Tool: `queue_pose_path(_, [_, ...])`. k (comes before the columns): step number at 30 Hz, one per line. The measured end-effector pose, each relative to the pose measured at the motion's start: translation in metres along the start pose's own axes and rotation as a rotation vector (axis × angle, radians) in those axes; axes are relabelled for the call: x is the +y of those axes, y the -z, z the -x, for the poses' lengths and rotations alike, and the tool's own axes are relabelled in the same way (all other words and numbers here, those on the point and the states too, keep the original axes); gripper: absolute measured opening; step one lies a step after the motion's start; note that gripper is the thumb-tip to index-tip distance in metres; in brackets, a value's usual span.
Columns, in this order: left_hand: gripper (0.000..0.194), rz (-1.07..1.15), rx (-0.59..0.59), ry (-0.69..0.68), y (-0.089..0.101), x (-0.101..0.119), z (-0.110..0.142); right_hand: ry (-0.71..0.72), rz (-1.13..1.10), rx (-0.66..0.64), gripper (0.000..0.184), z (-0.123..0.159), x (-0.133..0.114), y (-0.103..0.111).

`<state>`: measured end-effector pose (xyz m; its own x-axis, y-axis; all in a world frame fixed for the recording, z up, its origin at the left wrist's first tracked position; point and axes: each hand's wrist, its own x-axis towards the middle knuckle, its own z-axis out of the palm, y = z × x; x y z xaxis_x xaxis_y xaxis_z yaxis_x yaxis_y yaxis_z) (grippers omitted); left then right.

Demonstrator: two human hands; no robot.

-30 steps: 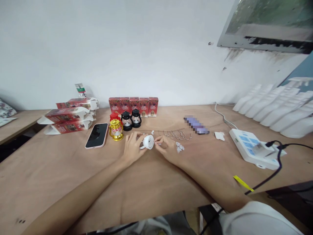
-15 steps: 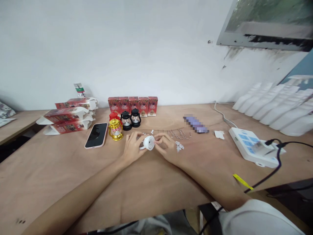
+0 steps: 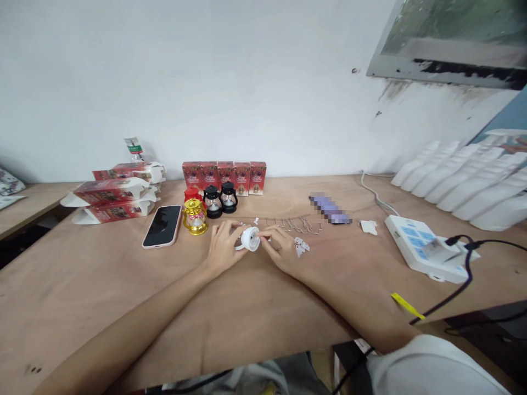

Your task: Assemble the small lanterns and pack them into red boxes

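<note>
My left hand (image 3: 222, 246) grips a small white round lantern part (image 3: 250, 239) just above the wooden table (image 3: 102, 285). My right hand (image 3: 279, 248) is pinched against the part's right face, holding something too small to make out. Thin wire handles (image 3: 298, 225) and small white plastic bits (image 3: 301, 246) lie just right of my hands. A gold mini lantern (image 3: 195, 217), a red one (image 3: 191, 195) and two black ones (image 3: 221, 201) stand behind my left hand.
A phone (image 3: 162, 226) lies face up to the left. Red boxes stand in a row (image 3: 224, 176) by the wall, with open ones stacked (image 3: 117, 193) further left. A white power strip (image 3: 424, 248) with a black cable and white bottles (image 3: 465, 175) sit at the right.
My right hand's fingers closed in on the white part's face and stay pinched there. My left hand has kept its hold.
</note>
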<state>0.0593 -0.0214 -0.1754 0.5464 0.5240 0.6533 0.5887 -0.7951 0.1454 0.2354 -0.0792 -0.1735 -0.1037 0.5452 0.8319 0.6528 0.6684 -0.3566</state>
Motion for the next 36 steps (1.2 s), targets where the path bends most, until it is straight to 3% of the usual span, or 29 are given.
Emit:
queue_pose_path(11, [0.04, 0.035, -0.011, 0.064, 0.0, -0.001, -0.002, 0.014, -0.011, 0.048, 0.011, 0.002, 0.002, -0.003])
queue_pose_path(18, [0.04, -0.02, -0.039, 0.056, 0.0, 0.001, -0.001, 0.024, 0.022, 0.014, 0.015, 0.0, -0.001, 0.001])
queue_pose_path(25, [0.037, -0.052, -0.037, 0.043, 0.0, 0.001, -0.001, 0.166, 0.129, 0.013, 0.023, 0.003, 0.01, -0.004])
queue_pose_path(30, [0.039, -0.083, -0.046, 0.038, 0.0, 0.002, -0.001, 0.176, 0.14, 0.1, 0.019, 0.004, 0.013, -0.009])
queue_pose_path(36, [0.055, -0.136, -0.057, 0.002, -0.001, 0.002, 0.001, 0.252, 0.218, 0.175, 0.01, 0.004, 0.017, -0.011])
